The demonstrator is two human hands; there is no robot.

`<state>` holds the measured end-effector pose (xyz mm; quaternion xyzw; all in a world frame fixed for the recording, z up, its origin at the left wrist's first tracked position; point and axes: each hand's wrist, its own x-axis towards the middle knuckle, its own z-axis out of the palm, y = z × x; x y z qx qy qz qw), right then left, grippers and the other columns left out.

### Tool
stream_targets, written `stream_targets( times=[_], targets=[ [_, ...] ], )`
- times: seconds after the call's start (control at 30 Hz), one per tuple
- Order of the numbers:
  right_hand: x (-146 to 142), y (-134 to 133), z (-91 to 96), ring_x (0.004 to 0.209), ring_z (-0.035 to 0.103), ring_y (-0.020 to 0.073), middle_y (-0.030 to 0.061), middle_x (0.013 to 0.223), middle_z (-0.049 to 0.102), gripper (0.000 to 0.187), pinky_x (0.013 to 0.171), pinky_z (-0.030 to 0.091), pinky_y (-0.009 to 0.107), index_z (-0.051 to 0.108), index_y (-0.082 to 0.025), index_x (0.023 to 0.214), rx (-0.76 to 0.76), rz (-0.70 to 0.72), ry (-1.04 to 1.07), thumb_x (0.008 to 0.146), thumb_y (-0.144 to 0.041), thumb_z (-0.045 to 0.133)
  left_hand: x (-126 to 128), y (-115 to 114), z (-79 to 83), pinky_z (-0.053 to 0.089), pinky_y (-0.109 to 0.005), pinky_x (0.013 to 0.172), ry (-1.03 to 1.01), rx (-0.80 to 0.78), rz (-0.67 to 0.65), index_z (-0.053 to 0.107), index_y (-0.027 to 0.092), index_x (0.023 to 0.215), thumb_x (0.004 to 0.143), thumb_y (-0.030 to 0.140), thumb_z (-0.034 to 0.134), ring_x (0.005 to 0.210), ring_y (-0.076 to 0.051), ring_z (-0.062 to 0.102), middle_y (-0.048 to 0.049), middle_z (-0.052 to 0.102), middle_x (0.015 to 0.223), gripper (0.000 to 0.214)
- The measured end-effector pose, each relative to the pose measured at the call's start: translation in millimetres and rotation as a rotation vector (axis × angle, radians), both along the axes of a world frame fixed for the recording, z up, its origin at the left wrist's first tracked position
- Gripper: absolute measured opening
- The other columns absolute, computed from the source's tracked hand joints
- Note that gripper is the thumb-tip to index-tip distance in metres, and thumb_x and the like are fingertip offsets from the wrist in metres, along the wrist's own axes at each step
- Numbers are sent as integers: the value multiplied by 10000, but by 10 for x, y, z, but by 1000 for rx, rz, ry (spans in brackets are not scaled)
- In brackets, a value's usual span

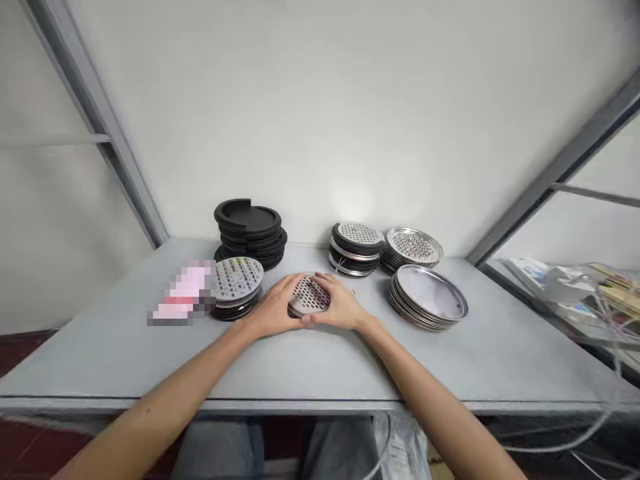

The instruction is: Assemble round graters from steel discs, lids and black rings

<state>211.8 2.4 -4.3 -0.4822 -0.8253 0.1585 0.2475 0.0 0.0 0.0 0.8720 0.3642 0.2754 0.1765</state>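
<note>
Perforated disc (310, 295): lies flat on the worktop (320, 360), near centre, enclosed by both hands.
Grip, left hand (273, 308): fingers curled onto the disc's left edge, clamped on it.
Grip, right hand (343, 307): fingers over the far and right edge, thumb at the near edge; also clamped on it.
Disc make: thin round bright metal, punched with a regular hole grid; a dark rim shows at its lower left, and I cannot tell if that is a ring or shadow.
Near-left stack (236, 287): same perforated discs layered with black rings, just left of the left hand.
Far-centre stack (356, 248): discs and black rings interleaved, perforated face on top.
Progress (judgement): these two stacks look finished; one disc in hand.
Not yet paired: black rings (250, 230), matte and rubbery-looking, piled far left; perforated trays (413, 248), far right; plain lids (427, 297), smooth and shiny with a raised rim, near right.
Worktop: flat, matte grey.
</note>
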Motion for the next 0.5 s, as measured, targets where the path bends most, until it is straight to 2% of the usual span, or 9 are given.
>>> stream_targets(
  times=[0.23,0.5],
  targets=[
    [-33,-25,41,1328,346,393,104,1404,470,888,1029,339,560,564,-233,1279,-5,-44,-11,492,-593,765,-6,-17,-65,302,-428,1117,14,-25,-5,197,176,1461,714,448,701,1339,-305,326,-130,313,1466,942],
    [-26,-51,118,1295,398,400,98,1355,526,835,1017,380,528,601,-230,1232,38,-38,-14,497,-589,769,-10,-18,-64,299,-431,1121,-20,-23,-30,239,213,1457,702,405,734,1339,-307,335,-111,335,1461,923]
  ],
)
